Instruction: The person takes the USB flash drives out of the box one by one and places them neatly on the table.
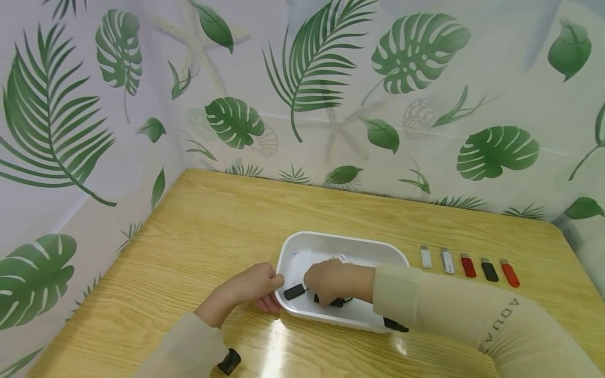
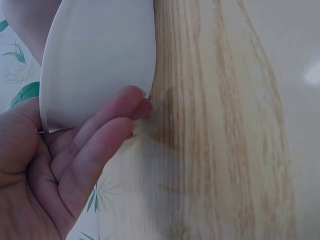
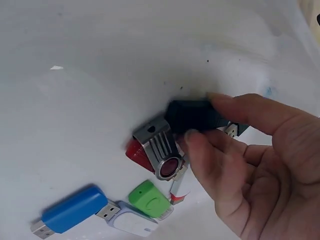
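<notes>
left hand [image 1: 252, 283] at left end of the white basin [image 1: 302, 262], rim gripped: thumb over the edge, fingers lightly bent along the outer wall. right hand [image 1: 330, 278] inside the basin, nearly closed, thumb and fingers pinching a black usb stick [image 3: 192, 116] just above or on the floor, cannot tell which. head view has dark sticks around those fingers, can't tell which is the pinched one.

also in basin, right wrist view: red stick [image 3: 139, 156] with metal swivel cover [image 3: 159, 146], close beside the black one; green stick [image 3: 149, 201]; blue stick [image 3: 74, 209], plug end by a white-lavender stick [image 3: 132, 222]. others partly hidden by the hand.

on the wood-grain table [image 1: 212, 220], right of basin, row of five: white stick [image 1: 426, 258], white-and-silver stick [image 1: 447, 261], dark red stick [image 1: 468, 266], second black stick [image 1: 489, 270], bright red stick [image 1: 510, 274]. all apart, plugs away from the person. beige sleeves [image 1: 449, 299], lettering on the right one. leaf-print backdrop [image 1: 331, 136] behind.
</notes>
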`<state>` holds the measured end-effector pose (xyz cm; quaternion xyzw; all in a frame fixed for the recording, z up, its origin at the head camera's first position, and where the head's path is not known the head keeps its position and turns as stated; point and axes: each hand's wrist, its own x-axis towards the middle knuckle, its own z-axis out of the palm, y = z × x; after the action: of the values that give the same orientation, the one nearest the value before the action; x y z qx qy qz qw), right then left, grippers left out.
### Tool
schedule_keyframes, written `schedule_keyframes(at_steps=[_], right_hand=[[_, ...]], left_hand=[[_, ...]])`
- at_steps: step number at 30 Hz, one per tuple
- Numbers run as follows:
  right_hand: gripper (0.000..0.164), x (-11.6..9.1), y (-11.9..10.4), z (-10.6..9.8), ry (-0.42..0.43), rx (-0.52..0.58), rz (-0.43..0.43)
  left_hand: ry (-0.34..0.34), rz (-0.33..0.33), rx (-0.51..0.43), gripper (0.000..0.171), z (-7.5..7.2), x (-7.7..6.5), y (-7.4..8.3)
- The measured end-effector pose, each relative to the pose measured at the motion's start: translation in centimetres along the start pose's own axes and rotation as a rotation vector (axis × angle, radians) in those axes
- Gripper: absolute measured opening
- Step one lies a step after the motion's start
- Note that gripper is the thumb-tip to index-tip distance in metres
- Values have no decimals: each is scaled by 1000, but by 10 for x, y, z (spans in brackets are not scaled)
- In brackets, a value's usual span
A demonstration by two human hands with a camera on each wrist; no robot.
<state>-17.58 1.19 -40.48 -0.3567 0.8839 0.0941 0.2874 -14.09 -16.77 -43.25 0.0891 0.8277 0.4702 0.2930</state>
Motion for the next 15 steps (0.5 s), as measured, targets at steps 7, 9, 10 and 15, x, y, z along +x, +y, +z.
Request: schedule_keyframes(at_steps=[7, 9, 10, 15], right_hand=[[24, -7, 1, -7, 50, -13, -23], [25, -10, 1, -12, 56, 0, -24], [25, -12, 1, -14, 59, 3, -27], [25, -16, 1, -22, 55, -19, -18]], left_hand=[[0, -6, 9, 33, 1, 0, 1], [1, -6, 11, 33, 1, 0, 1], [3, -6, 12, 33, 1, 0, 1], [9, -4, 15, 33, 0, -1, 1]])
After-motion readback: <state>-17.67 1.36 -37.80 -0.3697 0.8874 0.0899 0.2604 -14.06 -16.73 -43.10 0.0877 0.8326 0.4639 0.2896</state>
